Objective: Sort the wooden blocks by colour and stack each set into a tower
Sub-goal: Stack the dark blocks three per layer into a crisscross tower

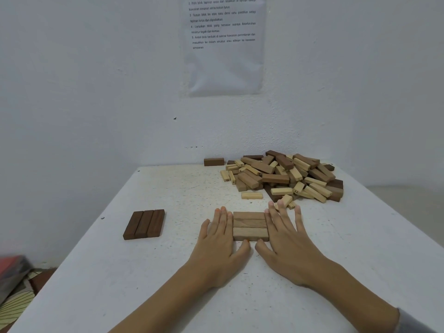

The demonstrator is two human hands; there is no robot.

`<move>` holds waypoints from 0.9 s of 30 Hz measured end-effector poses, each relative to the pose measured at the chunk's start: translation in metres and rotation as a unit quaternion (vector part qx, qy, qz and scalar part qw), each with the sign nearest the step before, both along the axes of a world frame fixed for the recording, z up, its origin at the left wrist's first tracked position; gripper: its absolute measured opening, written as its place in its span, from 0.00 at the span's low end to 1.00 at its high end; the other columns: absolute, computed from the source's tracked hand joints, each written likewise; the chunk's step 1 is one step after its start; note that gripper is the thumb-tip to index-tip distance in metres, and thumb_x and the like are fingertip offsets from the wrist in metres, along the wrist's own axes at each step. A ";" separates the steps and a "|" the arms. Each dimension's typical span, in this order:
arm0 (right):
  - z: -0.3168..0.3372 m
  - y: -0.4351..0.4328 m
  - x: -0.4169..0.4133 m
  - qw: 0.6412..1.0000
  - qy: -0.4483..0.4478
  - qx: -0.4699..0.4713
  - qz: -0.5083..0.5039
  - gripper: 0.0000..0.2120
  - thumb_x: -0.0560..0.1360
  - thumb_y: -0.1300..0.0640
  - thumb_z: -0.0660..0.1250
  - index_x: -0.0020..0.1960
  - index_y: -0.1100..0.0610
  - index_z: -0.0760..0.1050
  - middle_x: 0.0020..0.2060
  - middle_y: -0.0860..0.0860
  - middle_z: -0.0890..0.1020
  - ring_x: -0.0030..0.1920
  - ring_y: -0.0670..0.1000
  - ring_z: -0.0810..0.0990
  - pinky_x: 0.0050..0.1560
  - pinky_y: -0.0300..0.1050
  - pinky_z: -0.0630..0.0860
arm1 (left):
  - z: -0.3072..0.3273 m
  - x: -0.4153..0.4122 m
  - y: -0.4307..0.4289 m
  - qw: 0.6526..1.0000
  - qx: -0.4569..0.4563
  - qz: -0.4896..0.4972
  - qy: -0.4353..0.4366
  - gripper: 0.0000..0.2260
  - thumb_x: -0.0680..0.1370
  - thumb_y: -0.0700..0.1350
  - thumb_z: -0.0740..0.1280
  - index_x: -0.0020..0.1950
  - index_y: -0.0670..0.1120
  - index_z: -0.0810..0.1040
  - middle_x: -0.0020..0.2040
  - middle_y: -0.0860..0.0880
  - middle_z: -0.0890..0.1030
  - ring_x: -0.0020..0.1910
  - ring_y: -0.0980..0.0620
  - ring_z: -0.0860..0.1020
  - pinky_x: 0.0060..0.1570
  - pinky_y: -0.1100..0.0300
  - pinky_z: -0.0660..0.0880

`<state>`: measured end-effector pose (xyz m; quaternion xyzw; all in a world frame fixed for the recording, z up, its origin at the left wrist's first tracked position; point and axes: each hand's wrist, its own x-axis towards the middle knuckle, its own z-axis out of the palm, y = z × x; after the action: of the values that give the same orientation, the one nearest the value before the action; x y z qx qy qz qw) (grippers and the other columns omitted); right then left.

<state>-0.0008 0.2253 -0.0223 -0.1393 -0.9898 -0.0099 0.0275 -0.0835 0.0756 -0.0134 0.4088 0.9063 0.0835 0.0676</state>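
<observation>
The surface (pixel 168 188) is white, speckled and scuffed, set into a corner against a plain white wall (pixel 96 92). A printed sheet in a clear sleeve (pixel 224 56) hangs on the far wall above it. At the far right lies a loose pile of mixed blocks (pixel 286 175), dark, mid-brown and pale, reaching close to the far and right edges. One dark block (pixel 213 162) stands alone at the far edge, left of the pile, and one pale block (pixel 251 195) lies just off the pile's near left side. A flat row of three dark blocks (pixel 144 224) sits at the left, near that edge and well apart from the hands. A flat row of mid-brown blocks (pixel 250 225) lies at the centre, directly between the hands. The left hand (pixel 221 239) lies flat with straight fingers against the row's left side. The right hand (pixel 288 239) does the same on the right side, fingers spread, its tips close to the pile's nearest pale blocks. Both thumbs meet the row's near edge; neither hand curls round anything. Bare surface extends from the wrists to the near edge and between the two rows. Beyond the left edge, on the floor, a red object (pixel 12 263) and a patterned mat (pixel 16 301) are visible.
</observation>
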 end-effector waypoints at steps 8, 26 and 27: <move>0.001 -0.001 0.001 1.000 -0.012 -0.014 0.010 0.49 0.61 0.36 0.24 0.77 0.61 0.33 0.76 0.55 0.33 0.74 0.52 0.26 0.60 0.52 0.18 | 0.000 0.000 0.000 1.000 0.017 -0.006 0.000 0.48 0.61 0.66 0.30 0.77 0.43 0.35 0.77 0.47 0.34 0.75 0.54 0.32 0.74 0.55 0.34; 0.029 0.020 0.012 0.953 0.125 -0.252 0.115 0.20 0.77 0.46 0.64 0.67 0.40 0.64 0.73 0.40 0.60 0.75 0.39 0.44 0.75 0.47 0.32 | 0.020 -0.022 -0.017 0.963 0.202 -0.062 -0.164 0.30 0.72 0.59 0.70 0.68 0.65 0.56 0.70 0.61 0.60 0.66 0.58 0.54 0.62 0.58 0.55; 0.028 0.020 0.012 0.952 0.125 -0.255 0.118 0.18 0.77 0.47 0.65 0.65 0.40 0.65 0.72 0.40 0.61 0.75 0.39 0.44 0.76 0.48 0.34 | 0.021 -0.021 -0.017 0.964 0.205 -0.065 -0.159 0.28 0.70 0.60 0.69 0.65 0.65 0.57 0.67 0.63 0.61 0.64 0.59 0.55 0.60 0.60 0.54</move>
<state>0.0115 0.2448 0.0056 -0.0243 -0.9575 0.2634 0.1152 -0.1049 0.0591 0.0075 0.4534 0.8189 0.3268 0.1307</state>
